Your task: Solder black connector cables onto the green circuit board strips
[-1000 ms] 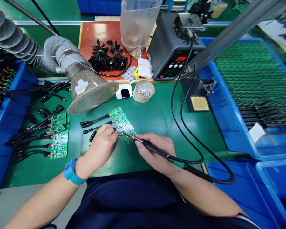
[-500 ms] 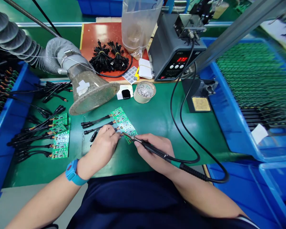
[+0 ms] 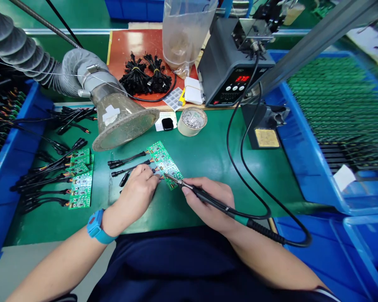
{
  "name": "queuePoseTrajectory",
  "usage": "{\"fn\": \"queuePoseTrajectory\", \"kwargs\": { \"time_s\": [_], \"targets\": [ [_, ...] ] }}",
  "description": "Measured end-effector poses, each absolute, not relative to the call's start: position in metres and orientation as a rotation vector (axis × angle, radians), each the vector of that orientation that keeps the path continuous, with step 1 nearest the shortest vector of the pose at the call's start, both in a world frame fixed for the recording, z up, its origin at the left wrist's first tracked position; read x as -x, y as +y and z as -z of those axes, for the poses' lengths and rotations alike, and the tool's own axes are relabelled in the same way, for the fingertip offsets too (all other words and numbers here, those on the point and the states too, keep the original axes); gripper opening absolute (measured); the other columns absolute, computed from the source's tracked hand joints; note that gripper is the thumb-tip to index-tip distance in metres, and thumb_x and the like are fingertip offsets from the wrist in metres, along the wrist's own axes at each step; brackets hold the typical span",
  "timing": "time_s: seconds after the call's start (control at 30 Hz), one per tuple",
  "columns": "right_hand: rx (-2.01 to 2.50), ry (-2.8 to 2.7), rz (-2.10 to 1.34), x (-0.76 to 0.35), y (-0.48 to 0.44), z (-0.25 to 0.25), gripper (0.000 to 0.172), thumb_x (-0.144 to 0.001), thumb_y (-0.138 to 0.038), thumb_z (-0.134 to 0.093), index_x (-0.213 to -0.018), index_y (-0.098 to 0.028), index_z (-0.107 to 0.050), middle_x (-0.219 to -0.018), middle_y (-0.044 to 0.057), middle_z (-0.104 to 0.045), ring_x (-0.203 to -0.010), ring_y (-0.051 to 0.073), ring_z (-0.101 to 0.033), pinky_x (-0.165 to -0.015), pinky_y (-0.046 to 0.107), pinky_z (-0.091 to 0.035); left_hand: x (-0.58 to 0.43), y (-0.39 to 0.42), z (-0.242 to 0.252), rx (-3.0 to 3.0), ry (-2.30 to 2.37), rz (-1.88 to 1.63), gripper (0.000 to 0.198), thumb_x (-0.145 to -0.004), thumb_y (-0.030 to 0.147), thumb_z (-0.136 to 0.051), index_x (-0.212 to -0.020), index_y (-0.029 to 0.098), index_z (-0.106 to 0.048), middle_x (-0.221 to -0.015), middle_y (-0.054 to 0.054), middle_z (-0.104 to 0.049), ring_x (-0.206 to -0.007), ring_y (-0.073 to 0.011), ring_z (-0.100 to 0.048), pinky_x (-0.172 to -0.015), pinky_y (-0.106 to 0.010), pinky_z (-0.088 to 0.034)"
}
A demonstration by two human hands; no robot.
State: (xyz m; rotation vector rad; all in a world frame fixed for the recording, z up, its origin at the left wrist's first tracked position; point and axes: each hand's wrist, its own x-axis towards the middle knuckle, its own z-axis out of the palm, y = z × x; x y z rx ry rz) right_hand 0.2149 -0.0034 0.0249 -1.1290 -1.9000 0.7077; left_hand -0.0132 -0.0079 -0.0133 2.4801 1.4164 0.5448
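Note:
My right hand [image 3: 212,201] is closed around a soldering iron [image 3: 208,199], whose tip points left over a strip of green circuit boards [image 3: 165,161]. Whether the tip touches the board I cannot tell. At the strip's near left edge, my left hand [image 3: 140,184] is closed with its fingertips pinched on a black cable, mostly hidden under the hand; short coloured wires show by the fingertips. Other black cables [image 3: 127,160] run left from the same strip. A blue watch [image 3: 95,225] is on my left wrist.
A second wired board strip [image 3: 81,191] lies left, beside a blue bin [image 3: 22,138]. A fume hood [image 3: 122,126] overhangs the mat. Behind stand a solder cup [image 3: 192,121] and a soldering station [image 3: 236,69]. Right are an iron stand [image 3: 261,126] and a bin of boards [image 3: 302,147].
My right hand and the soldering iron have shifted slightly right, drawing the tip back from my left fingertips. The iron's cord swung right too. My left hand stays in place.

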Motion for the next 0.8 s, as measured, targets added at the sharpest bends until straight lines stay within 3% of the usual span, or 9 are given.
{"fn": "queuePoseTrajectory", "kwargs": {
  "time_s": [0.17,0.27,0.33,0.47,0.53,0.67,0.8],
  "targets": [
    [1.149,-1.868,-0.719,-0.217,-0.004,-0.025,0.01,-0.093,-0.02,-0.068,-0.102,-0.021,-0.072,-0.082,0.0,-0.078,-0.065,0.013,-0.073,-0.067,0.024,-0.06,0.013,-0.008,0.011,-2.496,1.423,-0.566,0.029,-0.106,0.016,-0.041,-0.096,0.015,-0.069,-0.084,-0.006,-0.058,-0.089,-0.0221,-0.052,-0.082,-0.04,-0.052],
    [1.177,-1.774,-0.785,-0.219,0.002,-0.023,0.022,-0.096,-0.026,-0.066,-0.118,-0.02,-0.07,-0.093,0.004,-0.08,-0.073,0.016,-0.076,-0.068,0.027,-0.062,0.012,-0.008,0.01,-2.511,1.42,-0.603,0.028,-0.105,0.016,-0.044,-0.094,0.014,-0.069,-0.082,-0.007,-0.058,-0.084,-0.0219,-0.052,-0.079,-0.04,-0.051],
    [1.157,-1.712,-0.817,-0.218,0.015,-0.019,0.038,-0.1,-0.028,-0.061,-0.137,-0.02,-0.061,-0.102,0.006,-0.079,-0.076,0.017,-0.077,-0.067,0.028,-0.063,0.012,-0.008,0.011,-2.516,1.425,-0.651,0.027,-0.105,0.017,-0.046,-0.09,0.015,-0.068,-0.08,-0.007,-0.058,-0.084,-0.0223,-0.051,-0.077,-0.04,-0.051],
    [1.136,-1.773,-0.755,-0.202,0.058,-0.004,0.054,-0.104,-0.023,-0.047,-0.157,-0.022,-0.039,-0.091,0.001,-0.077,-0.061,0.011,-0.071,-0.063,0.024,-0.061,0.013,-0.009,0.014,-2.511,1.436,-0.723,0.024,-0.103,0.017,-0.05,-0.09,0.014,-0.069,-0.084,-0.008,-0.06,-0.088,-0.024,-0.051,-0.079,-0.041,-0.051],
    [1.195,-1.92,-0.666,-0.188,0.084,0.004,0.052,-0.104,-0.019,-0.045,-0.157,-0.021,-0.04,-0.096,0.002,-0.076,-0.065,0.011,-0.071,-0.069,0.023,-0.061,0.014,-0.01,0.016,-2.498,1.441,-0.745,0.022,-0.103,0.017,-0.051,-0.091,0.014,-0.07,-0.085,-0.009,-0.06,-0.089,-0.0243,-0.051,-0.079,-0.041,-0.051],
    [1.489,-2.305,-0.352,-0.161,0.122,0.008,0.042,-0.104,-0.017,-0.05,-0.145,-0.022,-0.055,-0.115,0.01,-0.072,-0.1,0.019,-0.072,-0.086,0.027,-0.055,0.015,-0.012,0.019,-2.472,1.447,-0.773,0.02,-0.103,0.019,-0.051,-0.097,0.015,-0.07,-0.088,-0.009,-0.062,-0.093,-0.0251,-0.052,-0.081,-0.043,-0.051],
    [1.65,-2.326,-0.234,-0.142,0.131,0.004,0.033,-0.105,-0.03,-0.052,-0.136,-0.019,-0.06,-0.107,0.014,-0.07,-0.092,0.026,-0.071,-0.076,0.031,-0.051,0.015,-0.013,0.019,-2.442,1.471,-0.787,0.02,-0.102,0.02,-0.052,-0.098,0.015,-0.071,-0.089,-0.01,-0.063,-0.093,-0.0254,-0.053,-0.082,-0.043,-0.051]
  ]
}}
